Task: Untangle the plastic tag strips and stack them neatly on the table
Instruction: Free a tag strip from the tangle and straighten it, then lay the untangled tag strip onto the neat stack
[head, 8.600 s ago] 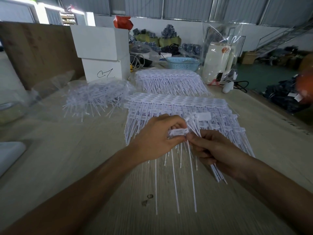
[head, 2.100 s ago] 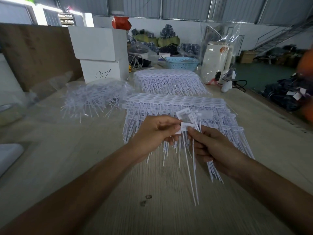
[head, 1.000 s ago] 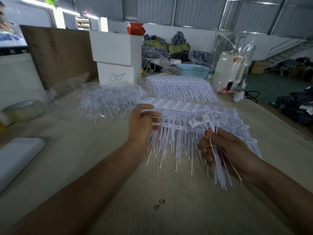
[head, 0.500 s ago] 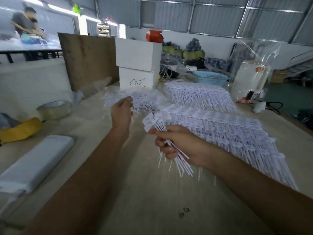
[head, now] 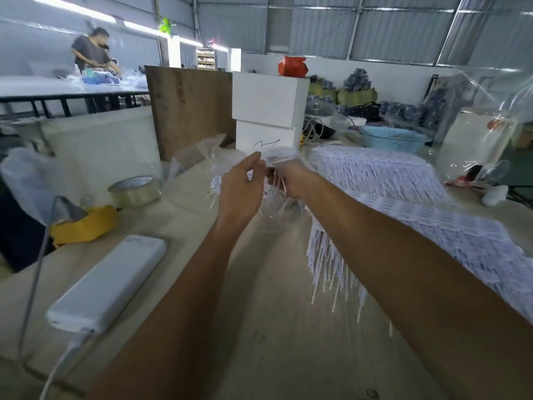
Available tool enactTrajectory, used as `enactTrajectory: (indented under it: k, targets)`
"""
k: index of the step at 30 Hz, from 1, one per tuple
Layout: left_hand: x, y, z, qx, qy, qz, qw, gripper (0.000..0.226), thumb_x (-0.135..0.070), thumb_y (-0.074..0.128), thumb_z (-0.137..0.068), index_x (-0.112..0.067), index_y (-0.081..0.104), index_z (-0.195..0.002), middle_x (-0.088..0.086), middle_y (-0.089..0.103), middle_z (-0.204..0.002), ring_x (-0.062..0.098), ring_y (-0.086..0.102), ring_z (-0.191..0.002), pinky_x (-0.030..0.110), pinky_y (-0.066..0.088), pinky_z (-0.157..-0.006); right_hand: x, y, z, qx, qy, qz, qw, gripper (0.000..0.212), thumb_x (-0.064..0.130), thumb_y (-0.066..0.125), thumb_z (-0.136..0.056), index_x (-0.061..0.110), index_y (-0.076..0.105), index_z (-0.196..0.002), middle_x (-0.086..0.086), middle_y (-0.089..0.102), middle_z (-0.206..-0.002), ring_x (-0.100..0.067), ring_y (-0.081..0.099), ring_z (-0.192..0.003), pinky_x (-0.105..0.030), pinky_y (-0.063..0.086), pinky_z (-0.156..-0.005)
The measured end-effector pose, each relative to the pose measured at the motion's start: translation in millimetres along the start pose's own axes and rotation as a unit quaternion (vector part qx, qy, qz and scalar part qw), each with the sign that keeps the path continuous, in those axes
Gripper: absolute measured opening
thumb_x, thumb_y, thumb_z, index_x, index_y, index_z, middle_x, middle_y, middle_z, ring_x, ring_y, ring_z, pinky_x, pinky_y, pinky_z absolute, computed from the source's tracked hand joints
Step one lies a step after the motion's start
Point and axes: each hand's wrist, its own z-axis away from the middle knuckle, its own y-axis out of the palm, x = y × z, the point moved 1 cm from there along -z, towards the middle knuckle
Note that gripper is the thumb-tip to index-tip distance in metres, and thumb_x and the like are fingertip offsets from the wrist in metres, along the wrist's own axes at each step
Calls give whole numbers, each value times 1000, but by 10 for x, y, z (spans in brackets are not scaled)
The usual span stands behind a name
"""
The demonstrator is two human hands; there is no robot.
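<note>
Both hands raised above table [head: 259, 327], close together, over loose heap of tags [head: 227, 183] in clear bag. Left hand [head: 240, 192]: thumb and forefinger pinched on bag film at top. Right hand [head: 291, 179]: bundle of strips [head: 278, 186] gripped, tails hanging down. Sorted stack [head: 432, 226] laid flat at right; second stack [head: 372, 168] behind it. White box [head: 266, 137]: handwritten black scribble, unreadable. Power bank [head: 106, 284] at left, no marking legible.

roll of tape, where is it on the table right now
In the head view the roll of tape sits on the table's left side, just behind the yellow cloth.
</note>
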Motion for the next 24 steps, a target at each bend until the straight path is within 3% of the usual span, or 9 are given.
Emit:
enactTrajectory:
  k: [2, 3, 5, 10, 12, 16, 22, 24]
  targets:
    - [6, 33, 12, 19, 6, 6, 1000, 39, -30, 50, -104, -15, 58, -139, 2, 60, -139, 14, 57, -126, 32, 42, -110, 97, -124, -256, -47, -22, 126, 991, 16, 9, 48, -104, 3, 62, -109, -17, 64, -109, -29, 67, -96, -35, 56, -85]
    - [8, 58, 11, 32, 7, 7, 999, 40, -30, 51, -103, -16, 57, -140, 2, 60, -139, 16, 57, -126, 33, 42, -110, 90, -167, -340, -68, -22, 206, 976, 24, 13, 49, -104, -1, 61, -121, -14, 62, -122, -32, 63, -113, -42, 53, -99]
    - [11, 107, 20, 47, 14, -1, 999, 42, -30, 51, -103, -17, 55, -142, 3, 59, -140, 18, 58, -126, 36, 43, -110, 16, -182, -411, -89, -16, 336, 937, 43, 20, 49, -104, -5, 49, -139, -13, 58, -136, -34, 57, -126, -47, 48, -107]
    - [22, 167, 63, 54, 12, -13, 998, 42, -26, 51, -103, -14, 53, -144, 6, 59, -140, 18, 57, -126, 28, 40, -109, -201, -106, -393, -100, -52, 581, 806, 44, 31, 45, -104, 7, 52, -141, -16, 55, -142, -34, 50, -132, -40, 40, -106]
    - [29, 169, 74, 52, 15, -14, 998, 42, -21, 50, -103, -12, 53, -143, 7, 59, -140, 19, 57, -127, 26, 40, -108, -169, -63, -384, -85, -64, 611, 784, 44, 31, 47, -103, 11, 53, -141, -12, 56, -143, -32, 50, -134, -39, 39, -109]
    - [57, 143, 82, 24, 22, -31, 999, 39, -21, 51, -103, -11, 56, -140, 8, 62, -137, 21, 60, -123, 34, 45, -107, -131, 9, -257, -84, -103, 673, 727, 37, 24, 49, -99, 13, 61, -133, -11, 63, -133, -29, 60, -123, -37, 48, -101]
    - [86, 103, 27, -53, 22, -120, 991, 30, -18, 46, -102, -14, 68, -121, 10, 73, -112, 28, 67, -105, 34, 49, -94, -288, -33, 492, -42, -238, 747, 619, 18, 11, 48, -95, 9, 66, -95, -16, 67, -108, -34, 64, -102, -36, 46, -76]
    - [104, 81, 49, -61, 14, -136, 989, 29, -19, 41, -104, -18, 65, -121, 11, 73, -102, 31, 66, -100, 40, 50, -88, -364, -127, 816, -16, -308, 761, 571, 21, 16, 48, -99, 9, 66, -106, -12, 64, -109, -32, 61, -103, -36, 46, -71]
